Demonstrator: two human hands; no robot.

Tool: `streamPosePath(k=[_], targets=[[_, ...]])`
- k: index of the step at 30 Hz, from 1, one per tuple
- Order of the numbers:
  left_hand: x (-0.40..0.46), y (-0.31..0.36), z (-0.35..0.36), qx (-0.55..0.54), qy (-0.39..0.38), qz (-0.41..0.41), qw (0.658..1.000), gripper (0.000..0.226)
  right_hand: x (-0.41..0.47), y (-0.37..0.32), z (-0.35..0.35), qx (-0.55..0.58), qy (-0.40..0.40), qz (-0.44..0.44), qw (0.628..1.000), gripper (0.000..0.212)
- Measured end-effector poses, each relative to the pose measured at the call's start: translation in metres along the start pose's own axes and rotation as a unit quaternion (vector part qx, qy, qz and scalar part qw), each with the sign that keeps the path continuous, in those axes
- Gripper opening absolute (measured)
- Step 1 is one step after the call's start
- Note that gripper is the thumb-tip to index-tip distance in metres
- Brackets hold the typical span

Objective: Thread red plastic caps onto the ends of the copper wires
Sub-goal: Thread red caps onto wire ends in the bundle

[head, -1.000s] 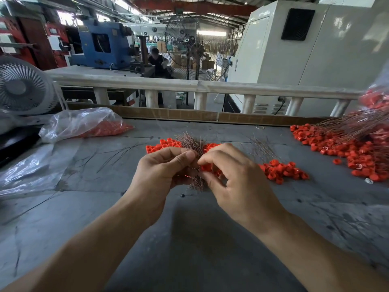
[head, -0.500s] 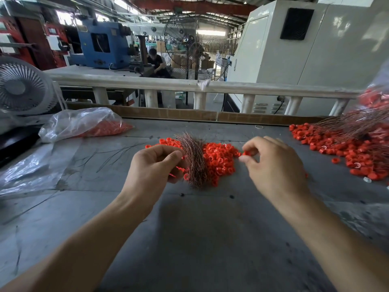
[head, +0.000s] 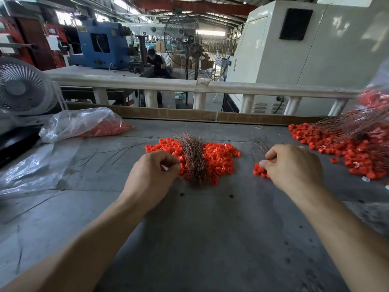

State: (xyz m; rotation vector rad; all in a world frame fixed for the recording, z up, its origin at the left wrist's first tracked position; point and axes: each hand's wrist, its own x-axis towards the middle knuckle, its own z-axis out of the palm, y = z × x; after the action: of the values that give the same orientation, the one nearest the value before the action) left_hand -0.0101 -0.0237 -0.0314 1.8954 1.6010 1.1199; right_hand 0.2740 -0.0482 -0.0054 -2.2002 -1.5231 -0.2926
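Observation:
A bundle of bare copper wires [head: 194, 159] lies across a heap of loose red caps [head: 221, 159] mid-table. My left hand [head: 154, 175] sits at the heap's left edge, fingers curled, thumb and forefinger pinching at a red cap [head: 181, 168]; the fingertips hide most of it. To the right, my right hand [head: 293, 167] pinches a capped wire [head: 269, 160] just above a small cluster of capped wires [head: 260, 171], whose thin copper ends [head: 257, 146] fan away from me.
A larger spread of red caps and capped wires [head: 345, 148] covers the table's right side. A clear bag of caps [head: 84, 125] and loose plastic sheet [head: 27, 171] lie left. A fan [head: 21, 87] stands far left. A white rail [head: 189, 85] borders the back.
My hands have parted from the wire bundle. The right hand travelled right and down to the small cluster with a capped wire. The left hand stayed by the cap heap.

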Motion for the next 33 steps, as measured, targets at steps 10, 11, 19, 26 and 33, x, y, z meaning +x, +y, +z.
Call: streamPosePath(k=[10,11,19,26,33], targets=[[-0.003,0.005,0.002,0.028,0.0,0.044,0.999,0.008,-0.017,-0.025,0.004,0.155,0.014,-0.141,0.978,0.003],[-0.004,0.005,0.003,0.025,0.0,0.048,0.999,0.009,-0.02,-0.029,0.005,0.169,0.002,-0.156,0.973,0.003],[-0.007,0.014,0.013,0.071,0.006,0.144,0.987,0.016,-0.039,-0.055,0.013,0.193,-0.05,-0.237,0.951,0.007],[-0.003,0.02,0.018,0.132,0.02,0.216,0.967,0.013,-0.04,-0.056,0.014,0.191,-0.055,-0.243,0.949,0.009],[-0.004,0.022,0.019,0.141,0.039,0.224,0.963,0.004,-0.041,-0.057,0.014,0.199,-0.052,-0.247,0.947,0.007]])
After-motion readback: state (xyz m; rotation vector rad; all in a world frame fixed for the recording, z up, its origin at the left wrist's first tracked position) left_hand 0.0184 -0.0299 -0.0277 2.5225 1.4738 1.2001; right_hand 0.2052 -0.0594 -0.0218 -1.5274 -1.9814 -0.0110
